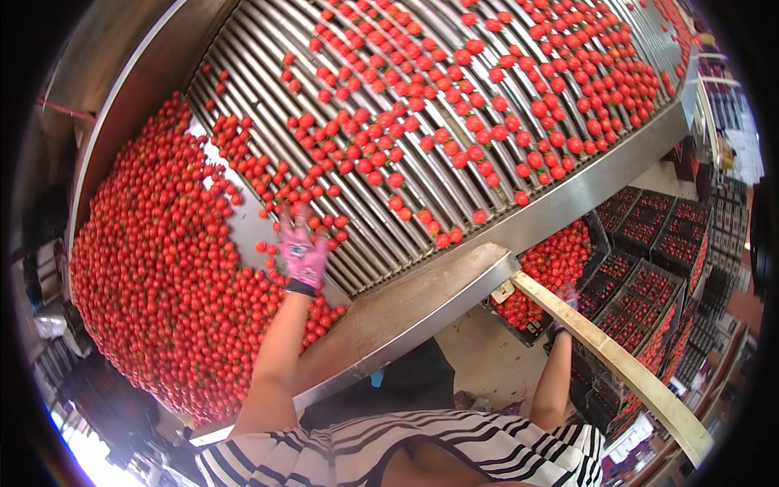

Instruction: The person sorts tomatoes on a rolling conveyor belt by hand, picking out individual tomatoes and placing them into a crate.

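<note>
My left hand, in a pink glove with a dark cuff, is spread palm down at the near end of the roller conveyor. Its fingertips are among small red tomatoes where the rollers meet a smooth metal plate. Left of it lies a deep heap of tomatoes in the metal hopper. Low on the right, my right hand, also gloved, is beside a black crate full of tomatoes. A pale beam partly covers that hand, and its fingers are blurred.
The pale beam slants from the conveyor's metal side wall towards the lower right. Stacked black crates of tomatoes stand beyond it. The hopper's high metal rim curves along the left. More tomatoes are spread over the upper rollers.
</note>
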A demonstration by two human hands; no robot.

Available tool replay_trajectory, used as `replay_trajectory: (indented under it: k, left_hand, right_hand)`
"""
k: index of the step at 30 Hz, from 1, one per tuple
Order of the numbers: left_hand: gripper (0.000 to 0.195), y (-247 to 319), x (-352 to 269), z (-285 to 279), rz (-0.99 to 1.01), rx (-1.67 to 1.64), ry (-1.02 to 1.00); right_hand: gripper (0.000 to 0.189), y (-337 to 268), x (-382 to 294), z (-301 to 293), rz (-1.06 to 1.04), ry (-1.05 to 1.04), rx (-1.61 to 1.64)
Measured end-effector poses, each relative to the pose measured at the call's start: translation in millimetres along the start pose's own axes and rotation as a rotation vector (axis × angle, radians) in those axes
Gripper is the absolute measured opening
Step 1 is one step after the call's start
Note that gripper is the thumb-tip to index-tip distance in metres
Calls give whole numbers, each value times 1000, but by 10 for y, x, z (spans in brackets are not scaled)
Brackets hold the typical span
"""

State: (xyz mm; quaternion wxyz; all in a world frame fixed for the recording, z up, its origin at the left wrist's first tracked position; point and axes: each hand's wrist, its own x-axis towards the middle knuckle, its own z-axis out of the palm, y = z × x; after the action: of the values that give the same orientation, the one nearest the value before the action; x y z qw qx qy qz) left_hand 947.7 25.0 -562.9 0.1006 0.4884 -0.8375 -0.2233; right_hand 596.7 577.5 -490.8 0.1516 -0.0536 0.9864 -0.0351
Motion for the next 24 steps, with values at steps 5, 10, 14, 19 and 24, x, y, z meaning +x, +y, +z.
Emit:
replay_trajectory:
  k: [5,10,14,19,24]
  left_hand:
    - [71,-1839,-319,-904,-396,798,246]
    - [63,-2800,-1060,-1243,-515,715,158]
    - [63,-2650,-1100,-1290,-484,663,36]
    - [62,-2677,-1034,-1212,-435,522,59]
    - [63,-2786,-1056,-1138,-421,454,104]
  right_hand:
    - [25,-1622,-1212,-441,-84,-961,144]
    - [15,-3231,-1581,-930,-412,-1082,517]
    - [15,-4049,-1198,-593,-611,-619,572]
    - [19,-5237,-211,64,-741,-158,829]
    - [41,-5957,156,472,-929,353,-191]
